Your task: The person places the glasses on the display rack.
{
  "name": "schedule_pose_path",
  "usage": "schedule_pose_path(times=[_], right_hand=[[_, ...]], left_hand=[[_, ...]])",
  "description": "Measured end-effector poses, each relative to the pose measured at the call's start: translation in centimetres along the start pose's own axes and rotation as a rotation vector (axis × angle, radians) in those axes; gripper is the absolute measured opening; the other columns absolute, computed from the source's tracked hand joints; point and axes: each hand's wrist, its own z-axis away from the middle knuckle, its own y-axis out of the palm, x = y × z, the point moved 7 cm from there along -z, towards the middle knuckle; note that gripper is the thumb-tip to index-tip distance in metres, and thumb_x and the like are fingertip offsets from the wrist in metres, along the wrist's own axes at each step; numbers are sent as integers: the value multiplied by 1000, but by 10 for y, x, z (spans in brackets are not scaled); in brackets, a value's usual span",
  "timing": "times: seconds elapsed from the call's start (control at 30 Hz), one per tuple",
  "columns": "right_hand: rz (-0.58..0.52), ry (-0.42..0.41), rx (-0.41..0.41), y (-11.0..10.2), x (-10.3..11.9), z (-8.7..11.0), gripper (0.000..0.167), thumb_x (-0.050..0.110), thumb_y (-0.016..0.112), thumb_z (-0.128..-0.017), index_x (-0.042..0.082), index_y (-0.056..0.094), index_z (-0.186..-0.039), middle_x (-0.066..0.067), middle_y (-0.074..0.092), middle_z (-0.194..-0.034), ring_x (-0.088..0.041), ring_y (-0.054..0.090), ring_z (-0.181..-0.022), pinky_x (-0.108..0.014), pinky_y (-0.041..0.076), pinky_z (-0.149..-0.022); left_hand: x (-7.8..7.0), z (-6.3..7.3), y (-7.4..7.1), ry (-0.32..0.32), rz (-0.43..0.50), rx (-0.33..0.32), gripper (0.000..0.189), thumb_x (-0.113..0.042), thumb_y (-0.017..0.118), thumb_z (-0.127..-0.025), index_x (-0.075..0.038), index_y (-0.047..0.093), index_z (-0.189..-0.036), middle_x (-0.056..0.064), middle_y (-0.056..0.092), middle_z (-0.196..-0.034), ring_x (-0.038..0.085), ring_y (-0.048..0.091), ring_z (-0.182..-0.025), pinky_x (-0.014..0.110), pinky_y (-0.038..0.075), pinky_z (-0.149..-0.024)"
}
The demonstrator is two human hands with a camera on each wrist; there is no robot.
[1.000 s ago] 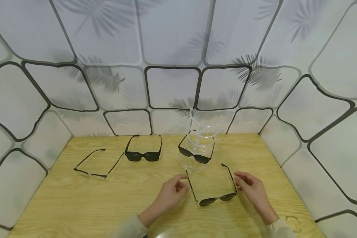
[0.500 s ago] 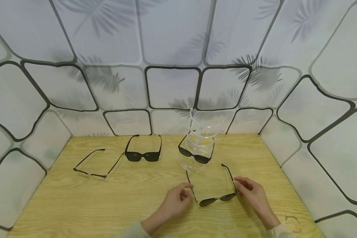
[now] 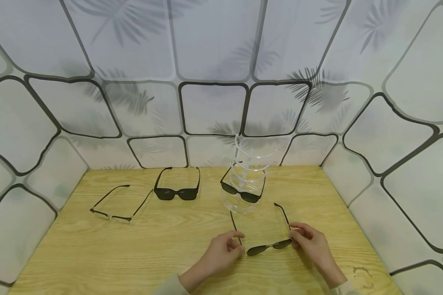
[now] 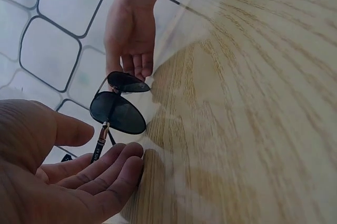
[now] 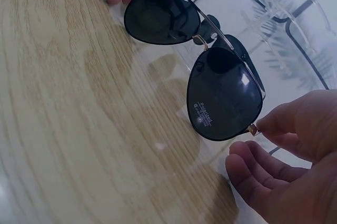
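Observation:
Aviator sunglasses (image 3: 257, 250) with thin metal frames rest on the table, temples spread toward the back. My left hand (image 3: 223, 252) is at their left temple, index finger crossing it in the head view. The left wrist view shows this temple (image 4: 100, 145) between my thumb and loosely bent fingers (image 4: 126, 155), with a gap at the thumb. My right hand (image 3: 311, 243) is at the opposite hinge. In the right wrist view its thumb tip meets the hinge (image 5: 253, 129), with the other fingers (image 5: 243, 161) spread below. A lens (image 5: 226, 95) carries a "Polarized" print.
Behind the aviators stands a clear tiered display stand (image 3: 256, 156), with dark sunglasses (image 3: 249, 196) on a low tier. Thick black sunglasses (image 3: 187, 194) and thin-framed eyeglasses (image 3: 119, 217) lie at left on the wooden table (image 3: 107, 254). Patterned panels (image 3: 214, 108) enclose the back and sides.
My left hand has moved right and slightly toward me, up to the left temple. The right hand has shifted slightly toward me to the hinge. The sunglasses stay in place.

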Motion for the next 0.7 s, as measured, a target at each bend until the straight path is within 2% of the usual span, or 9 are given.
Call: schedule_pose_path(times=[0.17,0.3,0.7], right_hand=[[-33,-4,9,1,0,0,38,7,70,-102,-5,65,-137,-17,78,-105,-14,72,-74,-27,62,-71],[-61,-6,21,1,1,1,37,6,69,-102,-6,64,-137,-18,78,-105,-15,73,-74,-29,63,-70],[-74,-4,42,2,2,3,36,4,68,-102,-8,65,-136,-16,78,-103,-16,73,-74,-30,63,-71]], left_hand=[[2,-1,3,-30,29,21,32,-7,71,-98,2,68,-129,9,78,-87,4,65,-70,20,52,-65],[2,-2,3,-46,64,26,32,-4,69,-99,4,66,-130,14,79,-85,9,69,-70,18,51,-64],[3,-2,3,-44,149,23,32,2,67,-98,7,65,-129,21,79,-86,28,78,-77,17,55,-65]])
